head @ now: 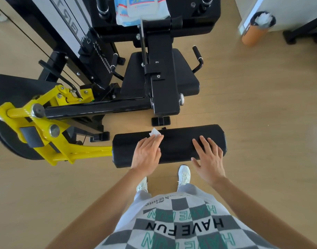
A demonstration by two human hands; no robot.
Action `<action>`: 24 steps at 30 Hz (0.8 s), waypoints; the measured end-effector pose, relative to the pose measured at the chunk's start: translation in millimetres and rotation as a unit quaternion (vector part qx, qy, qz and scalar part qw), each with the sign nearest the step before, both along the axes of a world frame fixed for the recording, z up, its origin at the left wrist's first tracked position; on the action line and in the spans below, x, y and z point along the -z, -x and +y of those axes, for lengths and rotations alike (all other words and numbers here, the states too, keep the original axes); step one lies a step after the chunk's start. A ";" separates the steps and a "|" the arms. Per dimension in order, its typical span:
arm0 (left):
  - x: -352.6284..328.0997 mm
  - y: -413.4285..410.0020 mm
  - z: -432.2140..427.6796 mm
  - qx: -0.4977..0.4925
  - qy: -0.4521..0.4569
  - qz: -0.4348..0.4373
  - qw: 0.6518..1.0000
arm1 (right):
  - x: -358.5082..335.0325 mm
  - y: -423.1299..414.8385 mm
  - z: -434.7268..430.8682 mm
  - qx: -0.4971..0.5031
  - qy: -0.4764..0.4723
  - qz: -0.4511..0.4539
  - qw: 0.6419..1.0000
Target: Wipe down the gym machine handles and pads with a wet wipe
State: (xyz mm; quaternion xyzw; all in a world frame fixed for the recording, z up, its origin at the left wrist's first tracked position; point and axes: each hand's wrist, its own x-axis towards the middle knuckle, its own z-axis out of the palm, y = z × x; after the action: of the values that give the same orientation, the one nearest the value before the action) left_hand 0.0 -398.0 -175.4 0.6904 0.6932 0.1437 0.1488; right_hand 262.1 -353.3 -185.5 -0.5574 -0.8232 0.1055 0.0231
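Pressing wet wipe (pixel 154 132) under left hand (pixel 147 153), fingers straight, on left part of roller pad (pixel 175 146); right hand (pixel 208 157) flat on pad's right end, holding nothing. Likely mid-task: roller pad underway, seat pad (pixel 183 72) and side handles (pixel 197 54) probably left. Wipes pack (pixel 141 9) up on machine.

You face a black roller pad (pixel 179 146) with a white wet wipe (pixel 154 132) on it, beside a bright yellow lever arm (pixel 73 153). The seat (pixel 186 76) is black too. Your shirt (pixel 181 221) is a grey-and-white checkerboard with black and green lettering. Your shoes (pixel 184 174) are white, and the floor (pixel 261 123) is pale wood.
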 end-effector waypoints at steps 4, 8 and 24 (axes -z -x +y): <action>-3.4 40.1 -10.7 0.000 -0.003 -0.009 1.000 | -1.4 -1.3 6.1 -0.006 -0.004 -0.001 1.000; -4.9 61.0 -18.8 -0.058 0.008 -0.035 0.998 | -1.3 0.3 2.1 0.003 -0.004 0.006 1.000; 10.5 62.2 -15.3 -0.132 -0.028 0.051 0.990 | -1.7 5.8 -2.0 0.023 0.021 0.009 0.999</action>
State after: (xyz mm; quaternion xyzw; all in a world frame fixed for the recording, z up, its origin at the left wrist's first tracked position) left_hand -62.2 -413.2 -185.9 0.6030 0.7807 0.1462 0.0737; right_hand 256.3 -355.2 -183.8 -0.5756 -0.8075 0.1271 0.0215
